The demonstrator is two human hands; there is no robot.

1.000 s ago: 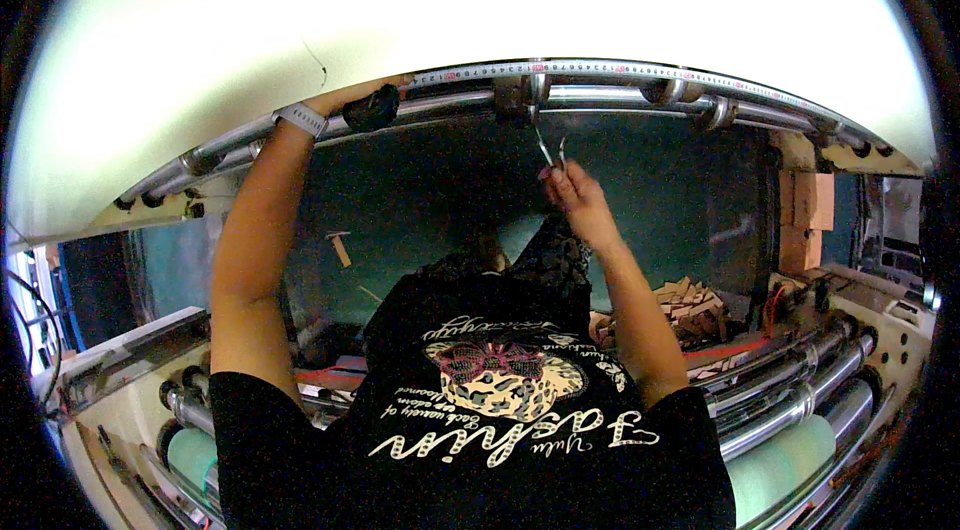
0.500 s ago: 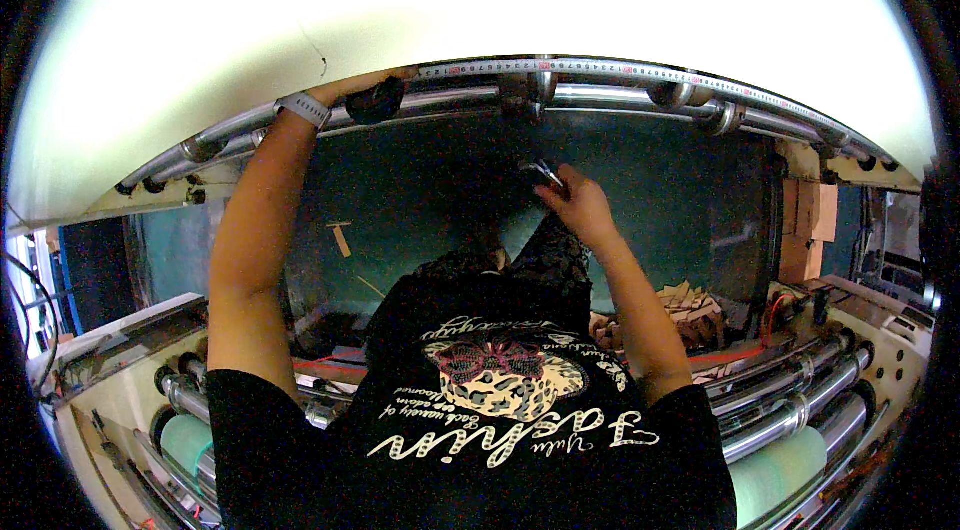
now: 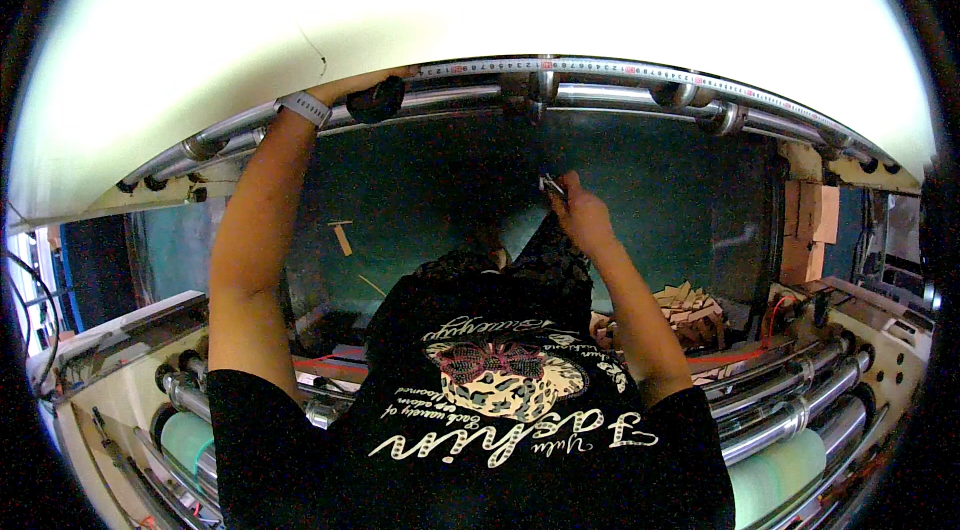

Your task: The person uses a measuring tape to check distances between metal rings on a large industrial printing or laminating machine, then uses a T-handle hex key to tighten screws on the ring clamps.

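Observation:
My left hand (image 3: pixel 352 86) reaches up to the metal shaft (image 3: pixel 455 95), beside a black collar (image 3: pixel 375 100) and the near end of a printed measuring scale (image 3: pixel 600 68). The fingers are mostly hidden at the edge of the white machine cover, so their grip does not show. A grey band (image 3: pixel 303 109) circles that wrist. Lower down, in front of my body, my right hand (image 3: pixel 584 214) is closed round a small shiny metal tool (image 3: pixel 551 187). Its tip points up and left, away from the shaft; its exact kind is too small to make out.
The bright white cover (image 3: pixel 480 0) fills the top. Ring-shaped collars (image 3: pixel 728 118) sit along the shafts. Cardboard scraps (image 3: pixel 690 315) are piled at right on the floor, and a strip (image 3: pixel 342 239) lies at left. Chrome rollers (image 3: pixel 790 425) stand behind me on both sides.
My right hand has shifted slightly down and to the right, and the metal tool has turned in it. My left hand stays in the same place.

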